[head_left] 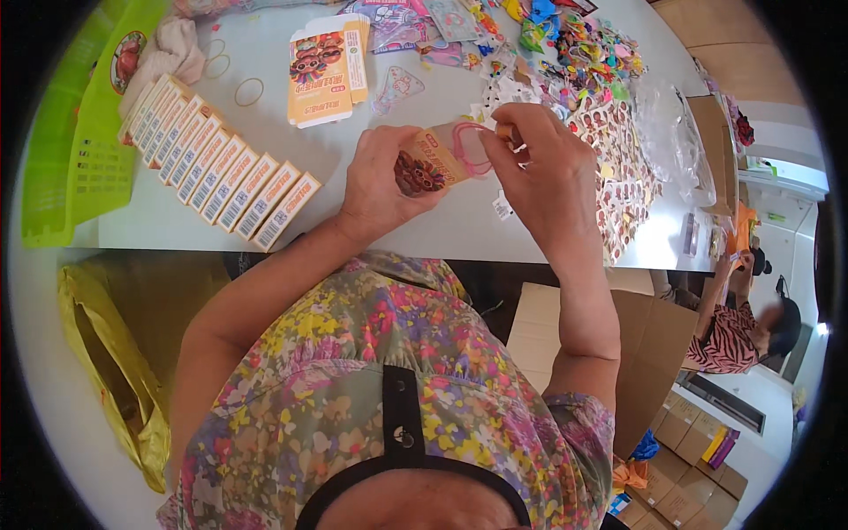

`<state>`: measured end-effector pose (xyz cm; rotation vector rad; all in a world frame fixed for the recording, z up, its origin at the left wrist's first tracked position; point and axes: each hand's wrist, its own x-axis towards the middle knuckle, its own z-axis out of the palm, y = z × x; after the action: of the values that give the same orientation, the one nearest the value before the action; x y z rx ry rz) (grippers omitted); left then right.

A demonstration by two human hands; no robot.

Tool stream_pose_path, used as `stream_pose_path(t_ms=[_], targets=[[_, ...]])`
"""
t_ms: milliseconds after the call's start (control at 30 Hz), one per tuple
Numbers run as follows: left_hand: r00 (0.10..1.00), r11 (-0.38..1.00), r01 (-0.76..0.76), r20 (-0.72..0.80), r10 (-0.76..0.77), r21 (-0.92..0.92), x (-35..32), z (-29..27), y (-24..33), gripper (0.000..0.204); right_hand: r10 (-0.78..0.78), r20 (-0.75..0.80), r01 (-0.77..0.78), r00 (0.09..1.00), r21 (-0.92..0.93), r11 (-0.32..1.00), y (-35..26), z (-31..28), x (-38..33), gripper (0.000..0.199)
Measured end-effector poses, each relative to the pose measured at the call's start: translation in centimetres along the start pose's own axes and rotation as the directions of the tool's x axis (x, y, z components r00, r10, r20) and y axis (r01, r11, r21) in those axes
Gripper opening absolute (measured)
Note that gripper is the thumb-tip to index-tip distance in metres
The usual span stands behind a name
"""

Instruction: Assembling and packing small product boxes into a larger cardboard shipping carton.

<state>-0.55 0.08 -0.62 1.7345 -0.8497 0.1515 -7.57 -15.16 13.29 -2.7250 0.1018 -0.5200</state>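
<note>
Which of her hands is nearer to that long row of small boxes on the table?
Left. The left hand is just right of the row of boxes; the right hand is farther right, beyond it.

Small orange carton (430,159), open-ended, tilted, above table edge

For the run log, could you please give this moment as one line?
left hand: holds box | right hand: fingers at pink packet in box mouth | table: row of boxes
</note>
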Motion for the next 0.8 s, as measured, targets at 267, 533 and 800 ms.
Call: stream_pose_path(t_ms=[267,533,800], targets=[[1.0,1.0,0.013,0.018,-0.013,0.022,0.2,0.1,0.1,0.069,-0.227,-0.004,0.227,0.974,-0.024,0.974,0.2,2.1,0.2,0.019],[0.994,0.991,0.102,-0.023,-0.104,-0.09,-0.2,0.6,-0.6,0.071,-0.168,0.041,0.159,0.985,0.159,0.974,0.9,3.0,-0.5,0.025],[0.99,0.981,0.139,0.016,-0.138,-0.133,-0.1,0.2,-0.4,0.075,-0.119,0.094,0.076,0.988,0.372,0.925,2.6,3.9,-1.7,0.028]])
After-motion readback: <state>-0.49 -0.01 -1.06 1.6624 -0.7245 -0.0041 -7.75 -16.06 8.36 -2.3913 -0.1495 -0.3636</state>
